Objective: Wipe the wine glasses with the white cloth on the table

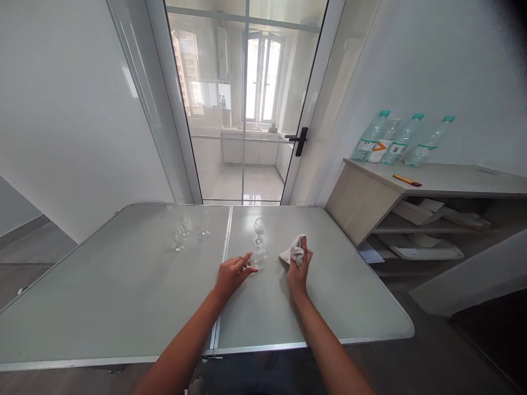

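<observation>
The left hand [235, 272] is partly open, its thumb and fingers parted around the near left side of a clear glass cup [259, 259], which it holds lightly at the edge. The right hand [300, 267] is closed around a bunched white cloth [295, 252], with the fingers pointing up and away from the body; the cloth is to the right of the cup, apart from it.

The cup is on the right half of the table [135, 296], near the metal strip [228, 236] that divides the top. It is thin, see-through and rounded; its outline is too faint to tell which way its long axis runs. Just beyond it a small stemmed glass [258, 233] stands upright, its round bowl uppermost and its flat foot on the table, its long axis vertical.

The cloth looks soft and creased, with a loose corner hanging to the left. The tabletop is smooth and pale grey-green, edged with metal. On its left half stands a loose group of clear glasses [205, 231]. At the far right, clear plastic bottles [398, 144] with green caps stand on a wooden cabinet [366, 192].
</observation>
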The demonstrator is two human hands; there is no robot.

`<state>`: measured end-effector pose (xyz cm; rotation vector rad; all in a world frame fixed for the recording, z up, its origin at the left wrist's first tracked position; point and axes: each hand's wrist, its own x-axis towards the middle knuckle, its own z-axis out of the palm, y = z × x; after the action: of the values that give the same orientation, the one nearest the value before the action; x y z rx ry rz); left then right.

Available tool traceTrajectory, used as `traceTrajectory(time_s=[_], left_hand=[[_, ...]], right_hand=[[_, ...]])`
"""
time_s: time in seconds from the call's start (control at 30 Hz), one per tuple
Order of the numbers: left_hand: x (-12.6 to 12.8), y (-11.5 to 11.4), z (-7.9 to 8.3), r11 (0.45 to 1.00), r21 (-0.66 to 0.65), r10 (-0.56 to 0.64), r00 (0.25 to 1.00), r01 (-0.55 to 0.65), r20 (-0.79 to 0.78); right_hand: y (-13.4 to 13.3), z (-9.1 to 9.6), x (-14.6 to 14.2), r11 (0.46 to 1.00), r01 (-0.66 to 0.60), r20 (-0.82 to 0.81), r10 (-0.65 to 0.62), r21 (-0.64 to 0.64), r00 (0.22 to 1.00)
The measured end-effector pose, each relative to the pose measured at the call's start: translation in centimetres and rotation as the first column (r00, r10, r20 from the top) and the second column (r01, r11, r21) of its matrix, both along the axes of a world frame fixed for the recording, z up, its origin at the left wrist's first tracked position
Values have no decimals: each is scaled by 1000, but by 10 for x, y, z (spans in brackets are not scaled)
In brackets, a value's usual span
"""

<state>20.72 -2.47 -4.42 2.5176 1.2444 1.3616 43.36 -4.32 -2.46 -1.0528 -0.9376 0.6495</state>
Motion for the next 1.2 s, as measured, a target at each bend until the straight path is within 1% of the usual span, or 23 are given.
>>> traceTrajectory(time_s=[0.03,0.1,0.2,0.27,0.37,0.43,0.5,0.53,0.6,0.63,0.67,0.7,0.73,0.8,0.87,0.93,1.0,1.07,1.2], left_hand=[[0,1,0,1000,6,-2,1000,2,-16],[0,1,0,1000,19,1,999,0,-53],[-1,-1,3,999,53,5,995,1,-101],[-1,-4,5,995,82,-37,987,50,-157],[-1,-10,10,987,87,-112,969,133,-218],[1,-14,14,990,23,-132,976,138,-175],[2,-17,18,979,-130,-168,983,158,-69],[3,-19,20,954,-231,-195,981,189,0],[5,-20,22,873,-405,-236,962,271,136],[6,-20,22,843,-448,-240,953,299,183],[7,-20,21,839,-452,-235,951,303,201],[7,-20,19,864,-415,-225,956,285,188],[7,-20,17,904,-348,-209,967,247,146],[6,-19,13,972,-173,-161,987,159,8],[3,-17,10,994,-27,-107,987,104,-121],[1,-16,9,995,53,-77,979,89,-189],[-1,-16,8,991,92,-77,975,98,-210],[-1,-16,8,988,100,-92,973,115,-211],[1,-18,9,988,58,-125,967,141,-223]], right_hand=[[-3,2,-3,1000,-19,41,19,-5,999],[-10,7,-9,993,-112,95,115,-39,989],[-22,15,-18,935,-346,98,352,-76,931],[-27,19,-21,898,-436,75,440,-65,895],[-28,20,-20,849,-523,85,528,-70,845],[-27,19,-18,835,-543,88,550,-93,831],[-27,18,-16,829,-548,56,556,-112,829],[-28,18,-16,826,-552,36,559,-115,829],[-32,18,-16,824,-556,10,561,-111,828],[-33,18,-16,831,-547,17,551,-99,834],[-35,18,-16,844,-529,33,533,-84,845],[-36,19,-17,858,-508,45,512,-69,858],[-36,19,-18,871,-487,40,490,-62,871],[-33,19,-21,886,-457,-24,456,-82,890],[-28,19,-23,889,-441,-117,428,-124,896],[-22,17,-24,885,-445,-176,420,-140,890],[-18,16,-22,862,-488,-187,461,-137,868],[-17,15,-19,837,-531,-153,512,-133,845],[-21,14,-16,839,-531,-74,525,-121,848]])
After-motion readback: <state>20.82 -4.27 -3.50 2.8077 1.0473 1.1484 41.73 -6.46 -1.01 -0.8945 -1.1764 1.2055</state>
